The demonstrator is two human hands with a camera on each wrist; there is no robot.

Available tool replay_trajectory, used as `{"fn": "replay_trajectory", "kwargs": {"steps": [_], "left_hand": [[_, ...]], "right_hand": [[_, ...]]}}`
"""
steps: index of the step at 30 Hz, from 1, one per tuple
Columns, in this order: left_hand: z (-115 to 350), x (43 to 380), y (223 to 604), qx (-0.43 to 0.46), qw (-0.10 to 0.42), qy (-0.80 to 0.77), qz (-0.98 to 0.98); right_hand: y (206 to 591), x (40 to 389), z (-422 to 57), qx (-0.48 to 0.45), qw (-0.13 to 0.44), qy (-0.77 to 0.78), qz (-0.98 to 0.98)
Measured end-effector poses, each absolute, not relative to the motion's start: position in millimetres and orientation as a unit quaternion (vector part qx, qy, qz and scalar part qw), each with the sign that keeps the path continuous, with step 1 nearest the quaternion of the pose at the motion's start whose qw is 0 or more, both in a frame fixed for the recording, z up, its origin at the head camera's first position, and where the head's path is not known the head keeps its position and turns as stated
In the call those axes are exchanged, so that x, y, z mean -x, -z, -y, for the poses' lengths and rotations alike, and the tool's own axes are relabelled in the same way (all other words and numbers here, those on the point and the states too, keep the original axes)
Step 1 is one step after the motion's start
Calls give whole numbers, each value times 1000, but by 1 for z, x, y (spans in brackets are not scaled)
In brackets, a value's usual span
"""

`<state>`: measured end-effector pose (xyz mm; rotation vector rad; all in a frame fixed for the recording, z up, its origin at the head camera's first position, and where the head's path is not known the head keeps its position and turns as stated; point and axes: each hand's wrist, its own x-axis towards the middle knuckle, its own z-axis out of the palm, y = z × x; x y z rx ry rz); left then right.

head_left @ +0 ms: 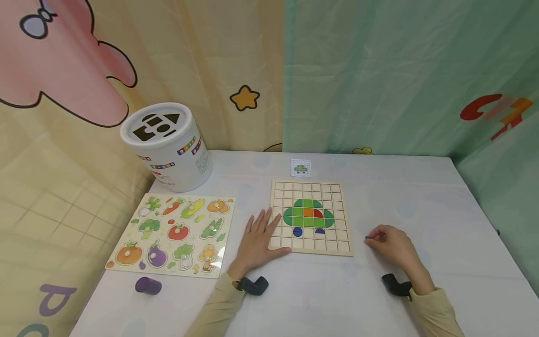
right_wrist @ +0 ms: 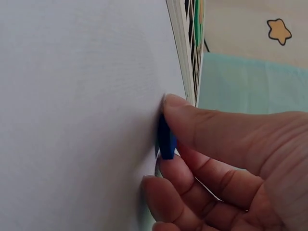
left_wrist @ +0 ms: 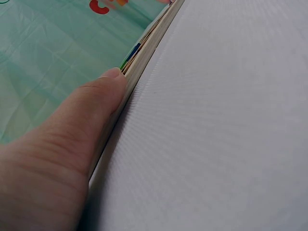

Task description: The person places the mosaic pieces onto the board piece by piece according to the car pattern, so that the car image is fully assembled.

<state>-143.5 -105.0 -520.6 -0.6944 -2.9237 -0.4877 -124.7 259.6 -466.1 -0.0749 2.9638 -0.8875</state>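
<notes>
A wooden grid board (head_left: 311,245) lies on the white table, with green, orange and red pieces forming a car-like shape. Below them sit a blue round shape (head_left: 297,231) and a blue half-round piece (head_left: 320,231). My left hand (head_left: 258,243) rests spread at the board's left edge, its fingers straight and its thumb (left_wrist: 89,103) along the front edge. Right of the board, my right hand (head_left: 393,245) pinches a small blue piece (right_wrist: 166,139) between thumb and fingers, close to the table surface. The fingers partly hide that piece's outline.
Behind the board lies a small pattern card (head_left: 301,168) showing a similar shape. A vegetable puzzle board (head_left: 191,238) is at the left, with a purple cylinder (head_left: 148,286) in front. A white bucket (head_left: 168,150) with shaped lid holes stands behind it, near the curtain.
</notes>
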Motion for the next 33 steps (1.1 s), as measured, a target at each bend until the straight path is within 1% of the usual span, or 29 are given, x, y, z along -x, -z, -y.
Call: {"fn": "replay_trajectory", "kwargs": {"steps": [6, 11, 16, 22, 26, 33], "left_hand": [[104, 144, 521, 228, 48, 159, 959], [104, 144, 521, 228, 46, 159, 959], [104, 144, 521, 227, 44, 159, 960], [104, 143, 519, 223, 40, 159, 961], [104, 143, 518, 224, 41, 158, 961], [104, 144, 518, 226, 42, 159, 960]], "right_hand": [[468, 120, -258, 24, 17, 288, -957], [468, 119, -256, 29, 0, 292, -956], [466, 121, -245, 38, -8, 301, -953], [462, 128, -223, 59, 14, 334, -941], [462, 133, -207, 91, 27, 353, -931], [464, 142, -184, 146, 38, 337, -929]]}}
